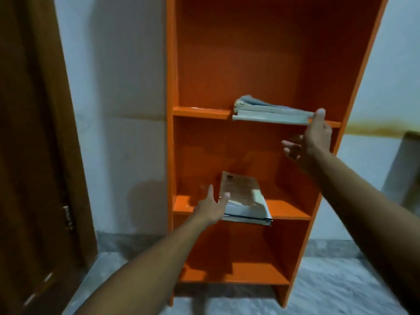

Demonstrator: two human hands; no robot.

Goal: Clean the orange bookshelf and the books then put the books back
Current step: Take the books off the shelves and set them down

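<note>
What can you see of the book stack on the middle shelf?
The book stack lies flat on the orange bookshelf's middle shelf, skewed, its front edge overhanging the shelf lip. The top book is thick, with an orange-brown printed cover and pale, worn page edges; thinner books lie under it. The left hand, fingers spread, touches its left side. The right hand is elsewhere.

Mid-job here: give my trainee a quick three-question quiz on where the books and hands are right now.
1. True or false: the bottom compartment of the orange bookshelf holds books.
2. Which hand touches the upper book stack? A) left hand B) right hand
3. Fill in: the lower book stack juts past the shelf's ____ edge.

Key: 1 false; 2 B; 3 front.
</note>
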